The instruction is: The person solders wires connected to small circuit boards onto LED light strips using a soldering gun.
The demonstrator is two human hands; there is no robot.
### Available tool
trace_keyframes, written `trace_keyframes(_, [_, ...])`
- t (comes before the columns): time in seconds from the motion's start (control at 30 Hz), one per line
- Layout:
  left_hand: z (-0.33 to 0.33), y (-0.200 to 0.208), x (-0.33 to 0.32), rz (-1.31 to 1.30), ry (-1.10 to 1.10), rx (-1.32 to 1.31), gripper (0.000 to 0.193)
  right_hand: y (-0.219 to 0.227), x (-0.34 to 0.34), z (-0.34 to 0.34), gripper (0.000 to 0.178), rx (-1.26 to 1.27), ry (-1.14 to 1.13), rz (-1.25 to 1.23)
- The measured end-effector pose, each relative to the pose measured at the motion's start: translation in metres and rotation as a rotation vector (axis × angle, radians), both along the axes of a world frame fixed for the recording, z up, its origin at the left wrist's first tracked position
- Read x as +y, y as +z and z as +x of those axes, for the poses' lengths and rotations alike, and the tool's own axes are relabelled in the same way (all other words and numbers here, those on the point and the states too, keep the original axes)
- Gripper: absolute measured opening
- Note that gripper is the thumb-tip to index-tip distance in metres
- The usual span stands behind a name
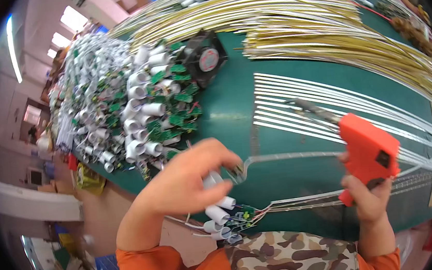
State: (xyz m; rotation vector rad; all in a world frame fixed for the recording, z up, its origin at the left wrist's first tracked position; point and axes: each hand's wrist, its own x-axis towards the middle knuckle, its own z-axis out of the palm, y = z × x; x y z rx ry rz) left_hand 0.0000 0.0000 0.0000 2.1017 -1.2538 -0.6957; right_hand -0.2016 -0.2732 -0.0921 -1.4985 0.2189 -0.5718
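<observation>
My left hand (pixel 186 177) is closed round a white plastic sleeve (pixel 212 179) with a small circuit board (pixel 237 173) at its end. From that board a thin LED strip (pixel 293 155) runs rightward over the table. In my right hand (pixel 372 198) is a red soldering gun (pixel 368 143), its dark tip pointing to the far left, above a row of white strips (pixel 285 97) laid side by side. Close to my body lie several joined sleeves and boards (pixel 223 218), with strips attached. Part of the held board is blurred and covered by my fingers.
A large heap of white sleeves with green boards (pixel 140 108) covers the left of the green table (pixel 225 123). Behind it stands a black fan (pixel 206 58). Long bundles of yellow-and-white strips (pixel 315 31) stretch across the back. A camouflage apron (pixel 295 255) meets the table's near edge.
</observation>
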Motion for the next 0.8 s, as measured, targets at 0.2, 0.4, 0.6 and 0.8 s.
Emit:
trace_keyframes(0.2, [-0.040,-0.014,0.025,0.001,-0.354,0.205,0.035,0.017,-0.010,-0.014,0.060,0.056,-0.183,0.045])
trace_keyframes(0.4, [-0.035,-0.011,0.071,-0.192,-0.179,0.203,0.031,0.005,-0.014,-0.009,0.058,0.092,-0.164,0.028])
trace_keyframes(0.6, [-0.004,-0.055,0.155,-0.023,0.609,-0.776,0.035,-0.002,-0.015,-0.008,0.054,0.045,-0.076,-0.013])
trace_keyframes(0.8, [-0.007,-0.119,0.173,0.016,0.700,-1.112,0.044,0.003,-0.011,-0.005,0.061,0.129,-0.123,0.065])
